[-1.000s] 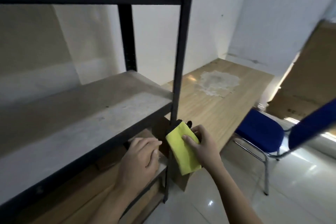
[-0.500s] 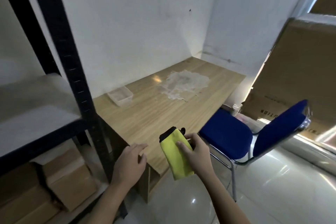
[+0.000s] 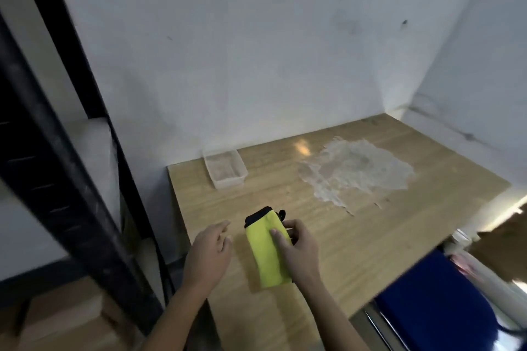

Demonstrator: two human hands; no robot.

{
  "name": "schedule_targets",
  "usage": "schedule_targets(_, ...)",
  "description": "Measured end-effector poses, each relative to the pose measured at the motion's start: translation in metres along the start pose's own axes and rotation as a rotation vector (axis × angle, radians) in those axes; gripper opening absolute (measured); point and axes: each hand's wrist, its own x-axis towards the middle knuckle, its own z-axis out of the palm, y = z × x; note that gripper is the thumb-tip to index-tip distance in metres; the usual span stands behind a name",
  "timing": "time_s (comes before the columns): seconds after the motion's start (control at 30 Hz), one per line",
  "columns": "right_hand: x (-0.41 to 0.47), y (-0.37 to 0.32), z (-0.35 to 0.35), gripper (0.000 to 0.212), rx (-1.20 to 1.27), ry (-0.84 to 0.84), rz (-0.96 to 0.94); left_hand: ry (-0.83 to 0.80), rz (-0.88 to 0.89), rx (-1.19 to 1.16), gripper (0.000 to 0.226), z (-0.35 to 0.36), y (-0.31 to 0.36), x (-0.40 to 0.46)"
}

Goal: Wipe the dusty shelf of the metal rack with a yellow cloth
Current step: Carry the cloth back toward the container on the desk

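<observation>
Two bare forearms come into view from the bottom edge. No sleeve covers them up to that edge. The left hand (image 3: 209,255) and the right hand (image 3: 301,251) wear no glove. No ring, watch or bracelet shows on the fingers or wrists.

No readable text, label, brand, number or sign anywhere in view.
</observation>
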Motion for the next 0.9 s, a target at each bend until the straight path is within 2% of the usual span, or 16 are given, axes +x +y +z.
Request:
schedule_targets(0.3,0.149,-0.010,0.060,0.012,-0.017,-0.143,-0.014,0.219,-0.267,-0.036,0.037,0.019,-0.026,0.136)
schedule_targets(0.53,0.250,-0.029,0.112,0.011,-0.021,-0.186,-0.087,0.245,-0.330,0.089,0.027,0.036,-0.038,0.218)
schedule_targets(0.7,0.297,-0.035,0.155,0.017,-0.050,-0.268,-0.118,0.186,-0.406,0.145,0.037,0.051,-0.070,0.247)
schedule_targets(0.8,0.309,-0.030,0.176,0.029,-0.141,-0.352,-0.152,0.226,-0.406,0.124,0.036,0.058,-0.076,0.250)
schedule_targets(0.9,0.311,-0.021,0.190,0.036,-0.211,-0.442,-0.167,0.267,-0.399,0.154,0.044,0.062,-0.071,0.248)
